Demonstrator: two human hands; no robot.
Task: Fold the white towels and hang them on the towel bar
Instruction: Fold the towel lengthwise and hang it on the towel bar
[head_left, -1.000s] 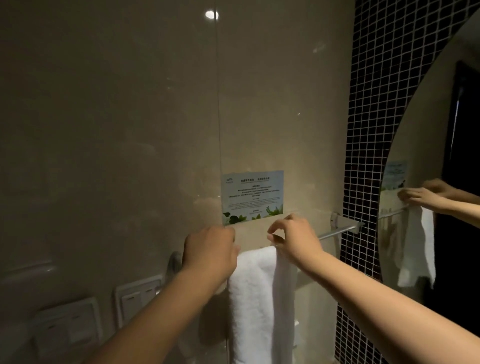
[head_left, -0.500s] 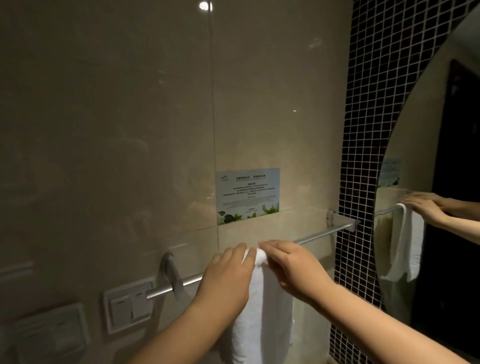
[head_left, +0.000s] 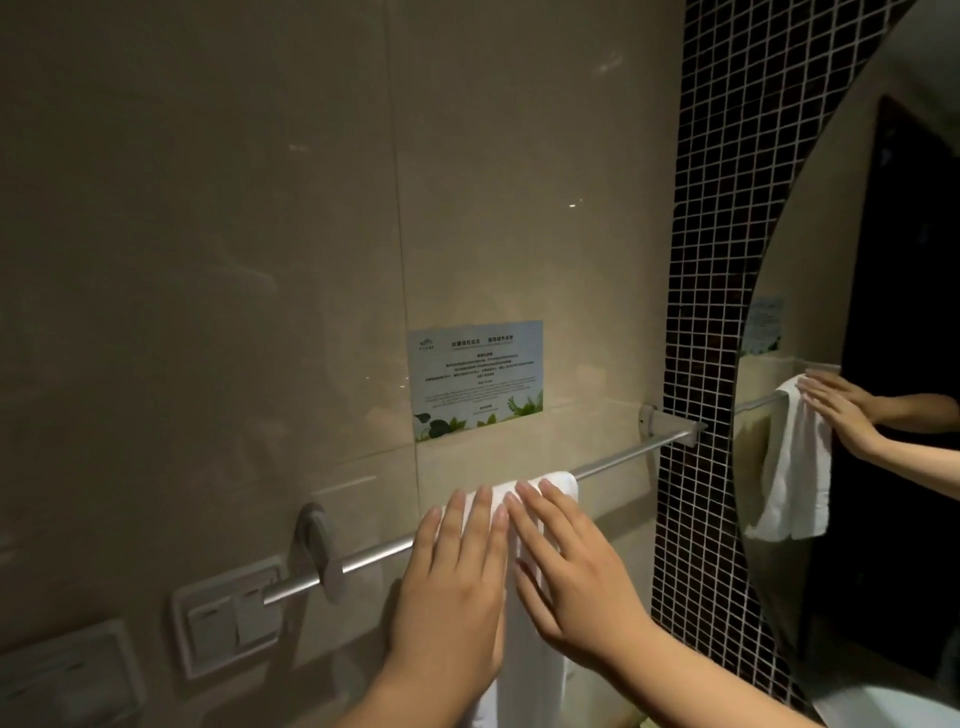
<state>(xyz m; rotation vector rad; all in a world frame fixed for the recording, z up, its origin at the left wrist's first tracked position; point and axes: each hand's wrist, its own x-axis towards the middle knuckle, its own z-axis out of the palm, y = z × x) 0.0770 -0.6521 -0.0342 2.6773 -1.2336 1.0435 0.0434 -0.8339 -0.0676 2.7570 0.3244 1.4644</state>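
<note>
A: What changed?

B: I see my left hand (head_left: 451, 587) and right hand (head_left: 571, 577), pinching the fold a moment ago, now flat with fingers spread, pressing the white towel (head_left: 522, 613) draped mid-span over the towel bar (head_left: 623, 457). I'd judge this one hung.

A: Any writing?

B: A wall notice (head_left: 478, 379) above the bar; text too small to read.
</note>
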